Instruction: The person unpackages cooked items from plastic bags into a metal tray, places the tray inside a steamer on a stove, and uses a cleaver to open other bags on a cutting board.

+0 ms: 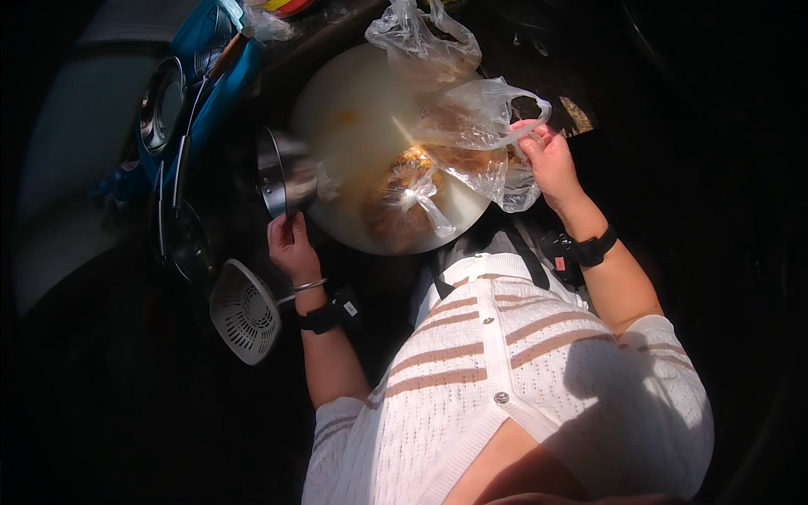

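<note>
My right hand grips the handle loop of a clear plastic bag, whose body lies over the right part of a round pale board. At the board's left edge, my left hand pinches the rim of a metal pot or bowl, tilted on its side. A knotted clear bag with brownish contents rests on the near part of the board. Another clear plastic bag is at the board's far edge. What exactly the bags contain cannot be told.
Left of the board, a blue basin holds a metal bowl and a wooden-handled wire strainer. A grey perforated plastic basket is beside my left forearm, and a dark pan lies below the basin. Deep shadow hides much of the surroundings.
</note>
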`<state>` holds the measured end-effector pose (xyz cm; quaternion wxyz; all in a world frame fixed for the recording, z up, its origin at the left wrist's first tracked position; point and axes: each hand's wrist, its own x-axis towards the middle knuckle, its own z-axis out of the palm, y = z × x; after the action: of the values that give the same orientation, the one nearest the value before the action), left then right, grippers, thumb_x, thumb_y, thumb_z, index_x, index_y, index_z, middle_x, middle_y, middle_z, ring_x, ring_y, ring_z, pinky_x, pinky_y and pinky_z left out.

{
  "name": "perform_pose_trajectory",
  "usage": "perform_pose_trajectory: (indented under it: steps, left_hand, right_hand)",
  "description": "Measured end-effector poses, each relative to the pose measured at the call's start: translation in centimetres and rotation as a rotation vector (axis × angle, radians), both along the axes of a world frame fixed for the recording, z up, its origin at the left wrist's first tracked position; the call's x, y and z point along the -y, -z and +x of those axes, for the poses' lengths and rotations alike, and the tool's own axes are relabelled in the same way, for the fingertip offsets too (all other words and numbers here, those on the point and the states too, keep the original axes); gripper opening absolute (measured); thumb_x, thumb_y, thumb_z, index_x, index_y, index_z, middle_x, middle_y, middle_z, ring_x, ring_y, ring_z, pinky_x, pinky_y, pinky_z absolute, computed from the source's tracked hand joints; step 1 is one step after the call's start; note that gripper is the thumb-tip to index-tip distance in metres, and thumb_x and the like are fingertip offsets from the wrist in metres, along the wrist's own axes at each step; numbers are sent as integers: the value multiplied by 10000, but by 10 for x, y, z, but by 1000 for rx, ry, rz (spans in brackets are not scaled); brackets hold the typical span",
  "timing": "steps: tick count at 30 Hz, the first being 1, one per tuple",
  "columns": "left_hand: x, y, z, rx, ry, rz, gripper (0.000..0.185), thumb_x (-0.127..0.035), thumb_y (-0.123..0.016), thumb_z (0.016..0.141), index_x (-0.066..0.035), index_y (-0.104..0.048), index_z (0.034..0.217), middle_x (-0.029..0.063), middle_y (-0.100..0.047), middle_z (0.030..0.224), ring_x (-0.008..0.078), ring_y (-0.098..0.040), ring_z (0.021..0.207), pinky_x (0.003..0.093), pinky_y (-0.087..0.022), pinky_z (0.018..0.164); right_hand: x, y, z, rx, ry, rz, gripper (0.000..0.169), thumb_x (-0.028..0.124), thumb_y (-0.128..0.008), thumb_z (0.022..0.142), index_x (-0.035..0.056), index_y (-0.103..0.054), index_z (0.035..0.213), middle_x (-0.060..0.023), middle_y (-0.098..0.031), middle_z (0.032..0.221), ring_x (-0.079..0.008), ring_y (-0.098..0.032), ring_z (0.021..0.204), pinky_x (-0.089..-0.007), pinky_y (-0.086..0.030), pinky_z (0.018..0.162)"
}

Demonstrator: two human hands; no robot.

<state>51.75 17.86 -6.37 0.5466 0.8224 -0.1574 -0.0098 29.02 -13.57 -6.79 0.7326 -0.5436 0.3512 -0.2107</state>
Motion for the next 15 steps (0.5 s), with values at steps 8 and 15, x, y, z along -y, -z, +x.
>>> perform_pose_trajectory:
  steps: [8, 15]
  left_hand:
    - [91, 78, 4, 405, 279, 517, 84, -87, -646, 745, -61, -633, 824, 80, -593, 852, 284, -542, 827, 373, -438, 740]
    - [164, 47, -40, 451, 302, 698, 617, -287, -654, 729, 14, -428, 1218, 214, -421, 1184, 363, -417, 1052, 426, -363, 889]
  right_hand:
    - [3, 23, -10, -540, -125, -471, 290, 65, -639, 725, -15, -584, 999, -111, -654, 863, -177, -627, 774, -268, -485, 711]
    - [0, 41, -21, -290, 53, -250, 182, 98, -585, 787, -12, -631, 924, -92, -664, 822, -129, -605, 714, -255, -479, 677]
